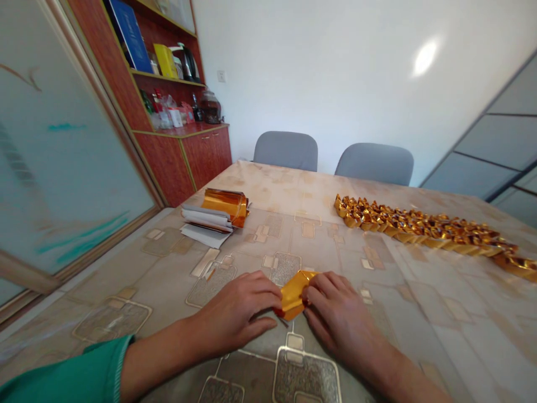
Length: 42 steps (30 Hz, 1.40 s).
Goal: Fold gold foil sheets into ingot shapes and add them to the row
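Left hand and right hand close together, both clamped on a folded gold foil, fingers of each hand pressed against opposite ends of it. Foil held between the palms, low over the patterned tablecloth, its lower corner perhaps touching the cloth, though impossible to tell for certain. Green sleeve around the left forearm, cuff ending short of the wrist; right forearm bare.

Farther up the table, to the left, a curled foil roll lying on a white paper stack, the stack's edges fanned and uneven. To the right, a long band of folded gold ingots, packed tightly together, running from near the table's middle toward the right edge.

Beyond the table's far edge, two gray chairs side by side against a white wall. Left of them, a red wooden cabinet with shelves above, holding a blue binder, a yellow box, a black kettle and a glass jar, among smaller bottles and packets. Along the left side, a frosted glass door with teal streaks.
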### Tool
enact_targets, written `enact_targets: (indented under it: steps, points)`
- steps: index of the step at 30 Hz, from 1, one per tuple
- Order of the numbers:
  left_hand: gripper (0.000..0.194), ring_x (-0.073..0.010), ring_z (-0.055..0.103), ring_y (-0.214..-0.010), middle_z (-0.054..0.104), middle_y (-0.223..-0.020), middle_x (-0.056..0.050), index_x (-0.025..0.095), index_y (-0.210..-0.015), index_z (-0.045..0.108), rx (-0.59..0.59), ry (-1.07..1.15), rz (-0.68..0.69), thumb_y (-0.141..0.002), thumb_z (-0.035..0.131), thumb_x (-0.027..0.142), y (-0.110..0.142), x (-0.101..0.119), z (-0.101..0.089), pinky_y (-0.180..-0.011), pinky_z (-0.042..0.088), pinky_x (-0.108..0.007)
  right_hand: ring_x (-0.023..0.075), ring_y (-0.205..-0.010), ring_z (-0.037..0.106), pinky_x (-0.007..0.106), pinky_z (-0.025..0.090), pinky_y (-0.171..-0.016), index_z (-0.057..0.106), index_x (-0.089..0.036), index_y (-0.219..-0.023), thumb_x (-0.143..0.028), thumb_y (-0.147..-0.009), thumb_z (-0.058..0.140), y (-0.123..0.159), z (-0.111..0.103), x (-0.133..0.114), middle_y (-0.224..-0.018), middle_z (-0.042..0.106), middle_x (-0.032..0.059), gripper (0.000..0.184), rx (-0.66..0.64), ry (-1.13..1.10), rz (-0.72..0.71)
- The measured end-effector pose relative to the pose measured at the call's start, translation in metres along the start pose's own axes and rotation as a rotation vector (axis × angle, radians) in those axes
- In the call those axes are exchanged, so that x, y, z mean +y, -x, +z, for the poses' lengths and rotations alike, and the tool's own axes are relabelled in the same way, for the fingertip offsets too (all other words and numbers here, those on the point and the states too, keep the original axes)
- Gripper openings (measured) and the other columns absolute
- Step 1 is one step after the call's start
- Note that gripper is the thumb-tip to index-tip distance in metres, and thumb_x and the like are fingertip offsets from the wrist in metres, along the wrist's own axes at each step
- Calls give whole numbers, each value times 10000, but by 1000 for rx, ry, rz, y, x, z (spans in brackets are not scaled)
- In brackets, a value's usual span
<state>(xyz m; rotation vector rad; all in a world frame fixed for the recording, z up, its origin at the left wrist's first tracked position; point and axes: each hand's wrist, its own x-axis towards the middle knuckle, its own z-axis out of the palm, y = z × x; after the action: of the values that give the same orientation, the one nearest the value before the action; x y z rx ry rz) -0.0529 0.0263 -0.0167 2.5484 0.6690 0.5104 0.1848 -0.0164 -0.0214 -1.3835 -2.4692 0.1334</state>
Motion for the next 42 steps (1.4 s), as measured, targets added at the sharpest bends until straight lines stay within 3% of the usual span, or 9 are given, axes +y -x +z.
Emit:
enact_targets:
  steps: [5,10,13,21,29,36,42]
  points:
    - [159,-188,585,-962,714,-1068,-2,206,-1056,673,22,-67,52,-948,557,190,1,-3,1,-882,456,-335,251,-898,520,397,408,-782,607,-220,-875,-243,-904,615,-5,3,-8,-949,626,50,38,2,-84,-34]
    - [287,-194,604,-959,724,-1132,-35,203,-1237,618,85,-240,202,-991,475,174,8,-8,-1,-870,468,-352,231,-868,521,363,370,-747,622,-226,-830,-237,-936,587,-8,9,-6,-914,623,38,112,88,-189,13]
    - [324,-199,610,-962,725,-1130,-53,206,-1294,586,91,-297,203,-986,488,174,14,-12,-1,-866,476,-358,222,-839,515,355,353,-733,617,-217,-799,-212,-929,580,-10,13,-4,-875,613,33,135,104,-221,47]
    - [360,-219,623,-1025,711,-1181,-64,179,-1271,585,111,-337,189,-931,490,108,20,-17,2,-898,482,-388,226,-804,508,349,345,-703,566,-199,-721,-175,-890,580,-17,20,-4,-816,599,41,170,104,-193,114]
    - [268,-220,634,-976,716,-1101,-93,132,-1152,628,235,-370,206,-939,468,104,18,-10,6,-852,512,-371,235,-825,512,350,354,-712,556,-214,-746,-155,-889,602,-17,22,-5,-841,592,34,162,108,-136,127]
    - [277,-210,598,-1027,677,-1101,-72,148,-1232,573,44,-402,195,-970,493,191,12,6,8,-1043,412,-418,249,-834,506,369,358,-708,557,-222,-772,-178,-901,601,-19,22,-5,-860,579,40,144,83,-78,142]
    - [299,-219,608,-1009,678,-1081,-77,175,-1233,570,39,-407,137,-943,549,247,15,6,13,-1057,406,-428,251,-815,515,364,374,-690,546,-225,-744,-201,-882,628,-20,24,-5,-860,593,51,162,85,11,142]
